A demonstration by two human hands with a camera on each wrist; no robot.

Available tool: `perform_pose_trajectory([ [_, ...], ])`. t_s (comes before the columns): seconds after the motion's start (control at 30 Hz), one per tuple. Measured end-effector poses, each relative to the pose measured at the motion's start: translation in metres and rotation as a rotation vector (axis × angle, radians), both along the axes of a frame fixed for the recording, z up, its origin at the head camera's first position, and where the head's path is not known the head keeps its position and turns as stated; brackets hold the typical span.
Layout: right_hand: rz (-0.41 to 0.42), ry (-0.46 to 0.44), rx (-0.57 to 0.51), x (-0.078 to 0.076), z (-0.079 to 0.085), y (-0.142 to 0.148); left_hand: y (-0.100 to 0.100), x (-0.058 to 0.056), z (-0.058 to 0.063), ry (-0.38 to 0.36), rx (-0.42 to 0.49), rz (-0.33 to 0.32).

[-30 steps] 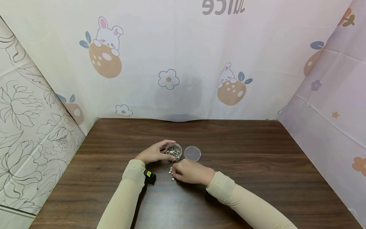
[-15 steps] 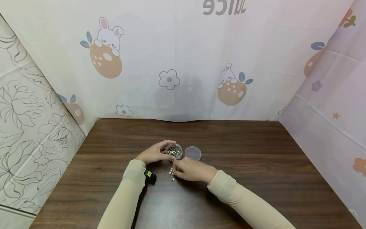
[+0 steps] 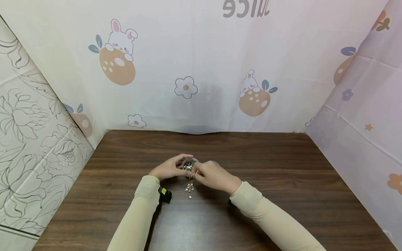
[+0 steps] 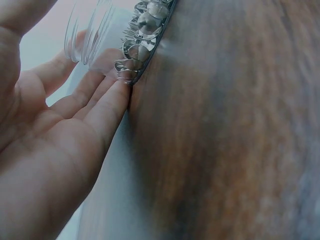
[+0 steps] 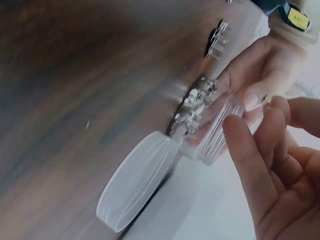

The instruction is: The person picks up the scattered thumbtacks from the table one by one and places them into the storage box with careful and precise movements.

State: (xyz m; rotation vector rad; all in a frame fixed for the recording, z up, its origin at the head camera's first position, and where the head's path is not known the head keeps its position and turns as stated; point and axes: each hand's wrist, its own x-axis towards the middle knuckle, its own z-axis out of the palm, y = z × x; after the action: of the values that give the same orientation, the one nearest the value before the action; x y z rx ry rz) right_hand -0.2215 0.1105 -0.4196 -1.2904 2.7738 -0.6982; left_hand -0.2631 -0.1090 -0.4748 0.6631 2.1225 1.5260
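A clear jar point(image 5: 220, 131) with a threaded mouth stands on the table, part-filled with silver thumbtacks point(image 5: 192, 107). My left hand point(image 3: 169, 167) holds it from the left, thumb on the near side and fingers around the far side. Over the jar's mouth is my right hand point(image 3: 216, 176), its fingertips close to the rim and the left thumb. Whether these fingers pinch a thumbtack is too small to tell. Several loose thumbtacks point(image 3: 190, 188) lie in a small cluster in front of the jar, with a single thumbtack point(image 3: 190, 197) nearer me.
Right of the jar lies its round translucent lid point(image 5: 135, 182), mostly behind my right hand in the head view. A black wrist device point(image 3: 165, 194) with a yellow label sits at my left cuff. The brown wooden table point(image 3: 267, 157) meets a patterned cloth at the back.
My right hand has moved from beside the thumbtack cluster up to the jar's mouth, uncovering the cluster and covering most of the lid. My left hand keeps its hold on the jar.
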Motion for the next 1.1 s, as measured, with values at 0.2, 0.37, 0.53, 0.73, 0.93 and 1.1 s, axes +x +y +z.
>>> perform_pose_trajectory([
  [0.2,-0.11,-0.028,-0.031,-0.01,-0.001,0.002,0.0,0.002,0.002,0.008,-0.052,0.036],
  [0.37,-0.161,-0.017,-0.035,-0.02,-0.003,0.002,0.0,0.003,0.004,0.017,-0.053,0.04],
  [0.53,-0.173,-0.044,-0.023,-0.027,-0.006,0.002,0.001,0.003,0.005,0.017,-0.061,0.041],
  [0.73,-0.171,-0.041,0.0,-0.033,-0.008,0.003,0.001,0.003,0.005,0.025,-0.069,0.042],
  [0.93,-0.169,-0.057,-0.005,-0.038,-0.009,0.003,0.001,0.002,0.005,0.032,-0.075,0.041],
  [1.1,-0.176,-0.068,0.007,-0.039,-0.011,0.001,0.001,0.002,0.006,0.029,-0.078,0.047],
])
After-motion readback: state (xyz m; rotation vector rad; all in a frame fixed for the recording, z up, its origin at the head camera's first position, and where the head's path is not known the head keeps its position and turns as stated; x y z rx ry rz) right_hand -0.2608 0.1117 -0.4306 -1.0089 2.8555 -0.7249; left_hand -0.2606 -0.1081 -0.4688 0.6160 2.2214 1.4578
